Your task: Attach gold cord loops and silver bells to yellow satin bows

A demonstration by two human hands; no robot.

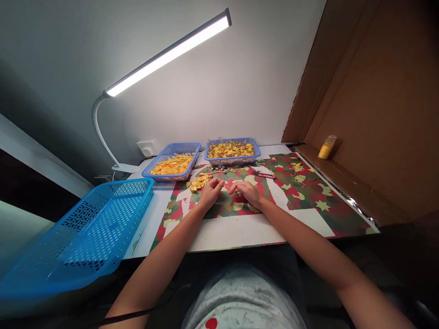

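Note:
My left hand (211, 192) and my right hand (247, 192) face each other low over the camouflage-patterned table cover, a short gap between them. Both are closed, with thumb and fingers pinched together. Whatever they hold is too small to make out; something thin and pale shows near the fingertips. Beside my left hand lies a loose pile of yellow-gold pieces (198, 183). Just beyond my hands are small shiny beads (224, 172). A slim tool with pinkish-red handles (264, 175), perhaps snips, rests past my right hand.
A purple-blue basket (148, 175) of yellow-gold pieces and another basket (232, 161) of gold looped pieces stand at the back. On the left is a large blue basket (103, 228). A lit lamp (171, 52) arches overhead. A yellow-filled bottle (327, 148) stands on the right ledge.

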